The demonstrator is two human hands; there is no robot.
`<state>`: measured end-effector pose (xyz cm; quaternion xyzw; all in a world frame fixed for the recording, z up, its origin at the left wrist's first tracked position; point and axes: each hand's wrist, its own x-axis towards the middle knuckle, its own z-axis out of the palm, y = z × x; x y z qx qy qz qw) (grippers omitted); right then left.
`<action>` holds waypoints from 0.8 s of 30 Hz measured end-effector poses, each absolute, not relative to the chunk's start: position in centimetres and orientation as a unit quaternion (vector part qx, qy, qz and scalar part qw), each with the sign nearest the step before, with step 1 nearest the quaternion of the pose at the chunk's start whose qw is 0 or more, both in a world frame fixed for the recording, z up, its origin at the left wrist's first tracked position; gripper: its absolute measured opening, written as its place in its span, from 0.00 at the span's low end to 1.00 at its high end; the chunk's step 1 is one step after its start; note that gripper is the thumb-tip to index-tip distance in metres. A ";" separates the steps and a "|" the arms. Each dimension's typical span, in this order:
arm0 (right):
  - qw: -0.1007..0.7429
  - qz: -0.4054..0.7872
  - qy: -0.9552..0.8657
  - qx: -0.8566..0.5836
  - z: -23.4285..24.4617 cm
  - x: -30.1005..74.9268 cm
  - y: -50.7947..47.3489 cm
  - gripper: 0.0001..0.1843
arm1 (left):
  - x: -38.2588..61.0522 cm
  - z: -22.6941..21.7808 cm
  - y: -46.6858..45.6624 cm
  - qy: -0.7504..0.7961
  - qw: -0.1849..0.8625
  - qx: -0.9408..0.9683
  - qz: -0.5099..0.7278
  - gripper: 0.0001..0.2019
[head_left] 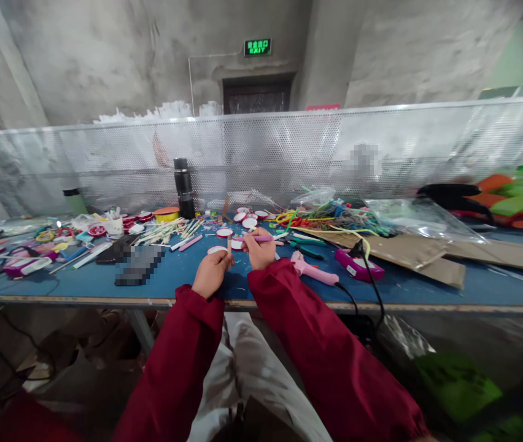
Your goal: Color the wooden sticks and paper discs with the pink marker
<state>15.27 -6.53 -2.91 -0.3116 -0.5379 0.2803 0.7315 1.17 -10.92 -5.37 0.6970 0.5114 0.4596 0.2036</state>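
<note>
In the middle of the blue table, my left hand (210, 273) pinches a short, flat wooden stick (229, 246) that stands upright from its fingertips. Close beside it, my right hand (261, 250) is closed round a purple pen (265, 238), whose tip points left toward the stick. Several white discs with red rims lie just beyond my hands, among them one disc (224, 232). A pink hot glue gun (317, 272) rests to the right of my right hand. Left of my left hand lie some markers, such as a pink marker (191, 243).
A dark phone (140, 265) lies on the left, with a black bottle (183, 187) upright behind it. On the right are a purple box (359, 264) with a cable, cardboard (395, 248) and a heap of coloured cords (356, 216). A perforated metal screen (266, 156) borders the back.
</note>
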 end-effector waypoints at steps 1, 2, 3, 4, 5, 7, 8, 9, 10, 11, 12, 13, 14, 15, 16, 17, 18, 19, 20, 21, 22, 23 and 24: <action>0.732 0.281 -0.538 -0.310 -2.9 15.3 -6.5 0.10 | 1.2 -5.4 -10.9 0.514 0.204 0.695 0.460 0.18; 0.733 0.284 -0.537 -0.306 -2.9 15.3 -6.5 0.10 | 1.2 -5.4 -11.0 0.516 0.204 0.693 0.460 0.18; 0.733 0.287 -0.537 -0.303 -2.9 15.3 -6.6 0.11 | 1.2 -5.4 -11.0 0.517 0.205 0.693 0.459 0.18; 0.734 0.291 -0.535 -0.300 -2.8 15.3 -6.6 0.11 | 1.2 -5.4 -10.9 0.516 0.207 0.693 0.459 0.18; 0.734 0.293 -0.535 -0.298 -2.7 15.3 -6.8 0.12 | 1.2 -5.4 -10.9 0.513 0.208 0.694 0.460 0.18; 0.732 0.296 -0.537 -0.296 -2.5 15.2 -7.0 0.12 | 1.1 -5.5 -10.8 0.503 0.212 0.699 0.462 0.18; 0.732 0.296 -0.538 -0.295 -2.5 15.1 -7.1 0.12 | 1.1 -5.5 -10.8 0.499 0.215 0.701 0.463 0.18; 0.730 0.297 -0.542 -0.293 -2.4 15.1 -7.2 0.12 | 1.0 -5.6 -10.7 0.495 0.218 0.702 0.464 0.18; 0.728 0.299 -0.544 -0.290 -2.4 15.1 -7.3 0.12 | 1.0 -5.6 -10.7 0.494 0.219 0.702 0.464 0.18; 0.727 0.301 -0.546 -0.288 -2.4 15.0 -7.3 0.11 | 1.0 -5.6 -10.6 0.494 0.219 0.702 0.463 0.18; 0.726 0.301 -0.547 -0.287 -2.4 15.0 -7.3 0.11 | 1.0 -5.7 -10.6 0.495 0.219 0.703 0.462 0.18; 0.726 0.300 -0.547 -0.288 -2.4 15.0 -7.2 0.11 | 1.0 -5.7 -10.6 0.497 0.217 0.703 0.460 0.18; 0.728 0.298 -0.546 -0.290 -2.4 15.0 -7.2 0.11 | 1.0 -5.7 -10.6 0.498 0.215 0.704 0.458 0.18; 0.730 0.297 -0.542 -0.293 -2.5 15.0 -7.1 0.11 | 1.0 -5.7 -10.6 0.499 0.213 0.706 0.455 0.18; 0.731 0.297 -0.539 -0.294 -2.5 14.9 -7.0 0.11 | 1.0 -5.7 -10.6 0.499 0.211 0.708 0.453 0.18; 0.733 0.298 -0.536 -0.295 -2.5 14.9 -7.0 0.11 | 1.0 -5.7 -10.6 0.498 0.211 0.709 0.452 0.18; 0.734 0.300 -0.534 -0.295 -2.5 14.9 -7.0 0.11 | 1.0 -5.7 -10.6 0.496 0.211 0.711 0.453 0.18; 0.734 0.302 -0.533 -0.294 -2.5 14.9 -7.0 0.12 | 1.0 -5.7 -10.6 0.494 0.210 0.711 0.454 0.18; 0.734 0.303 -0.532 -0.293 -2.4 14.9 -7.0 0.12 | 1.0 -5.7 -10.6 0.492 0.209 0.712 0.455 0.18; 0.734 0.305 -0.531 -0.292 -2.4 14.9 -7.1 0.12 | 1.0 -5.7 -10.6 0.491 0.209 0.712 0.456 0.17; 0.734 0.308 -0.531 -0.290 -2.3 14.9 -7.2 0.12 | 1.0 -5.7 -10.6 0.491 0.209 0.712 0.456 0.17; 0.733 0.313 -0.530 -0.289 -2.3 14.9 -7.3 0.12 | 1.0 -5.7 -10.6 0.492 0.210 0.712 0.455 0.17; 0.731 0.319 -0.531 -0.287 -2.2 14.9 -7.4 0.12 | 1.0 -5.6 -10.6 0.492 0.212 0.712 0.453 0.17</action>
